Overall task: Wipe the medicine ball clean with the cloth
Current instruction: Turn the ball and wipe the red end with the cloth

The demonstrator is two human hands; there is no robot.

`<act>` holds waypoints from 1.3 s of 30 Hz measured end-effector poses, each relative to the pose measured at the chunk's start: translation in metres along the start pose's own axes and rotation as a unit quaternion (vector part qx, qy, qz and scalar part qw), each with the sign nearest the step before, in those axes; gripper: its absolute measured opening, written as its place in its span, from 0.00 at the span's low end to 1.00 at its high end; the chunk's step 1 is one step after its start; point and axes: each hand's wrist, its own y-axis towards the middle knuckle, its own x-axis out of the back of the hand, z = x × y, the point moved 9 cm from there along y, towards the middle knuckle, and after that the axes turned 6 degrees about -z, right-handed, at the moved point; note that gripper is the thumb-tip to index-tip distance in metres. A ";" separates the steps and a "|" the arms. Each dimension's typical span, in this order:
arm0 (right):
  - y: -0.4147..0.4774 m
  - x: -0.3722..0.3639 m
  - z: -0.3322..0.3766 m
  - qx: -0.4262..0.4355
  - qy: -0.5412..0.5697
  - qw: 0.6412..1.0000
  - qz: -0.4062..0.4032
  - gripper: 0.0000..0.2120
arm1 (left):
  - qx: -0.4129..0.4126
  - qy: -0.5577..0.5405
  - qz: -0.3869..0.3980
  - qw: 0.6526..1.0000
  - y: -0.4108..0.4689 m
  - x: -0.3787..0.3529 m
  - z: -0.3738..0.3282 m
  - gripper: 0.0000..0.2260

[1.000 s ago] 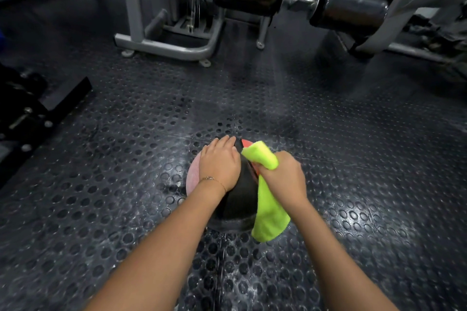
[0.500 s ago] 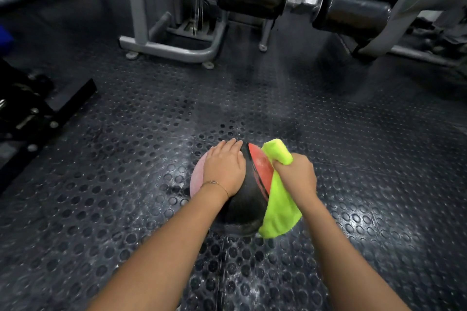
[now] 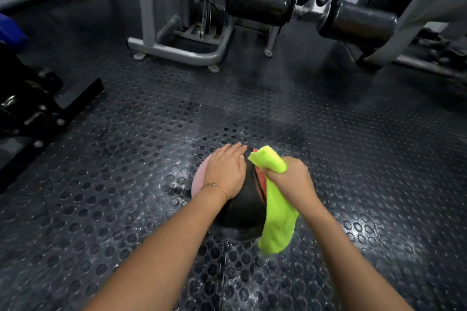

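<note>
Lime cloth (image 3: 278,222): hanging down the right side of the medicine ball (image 3: 242,207);
Right grip (image 3: 290,179): clenching the cloth's upper part against the ball;
Left grip (image 3: 225,171): released, lying flat on the ball's top;
Floor (image 3: 126,184): studded rubber, carrying the ball; grey machine frame (image 3: 177,54) standing beyond
</note>
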 end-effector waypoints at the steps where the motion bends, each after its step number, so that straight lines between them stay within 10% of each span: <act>1: 0.006 0.002 -0.001 -0.009 -0.005 1.000 -0.005 0.16 | -0.006 0.001 0.004 1.000 0.001 0.000 -0.001 0.20; 26: -0.010 -0.006 0.017 0.044 -0.040 0.998 0.015 0.14 | -0.017 -0.016 0.032 0.999 0.000 -0.003 -0.002 0.22; 32: 0.006 0.008 -0.005 -0.066 -0.017 0.997 -0.032 0.10 | -0.041 -0.003 0.044 0.998 -0.001 0.001 0.001 0.20; 39: -0.032 0.001 0.001 -0.021 0.010 1.000 -0.017 0.08 | 0.144 0.017 0.024 0.989 0.000 0.008 0.010 0.20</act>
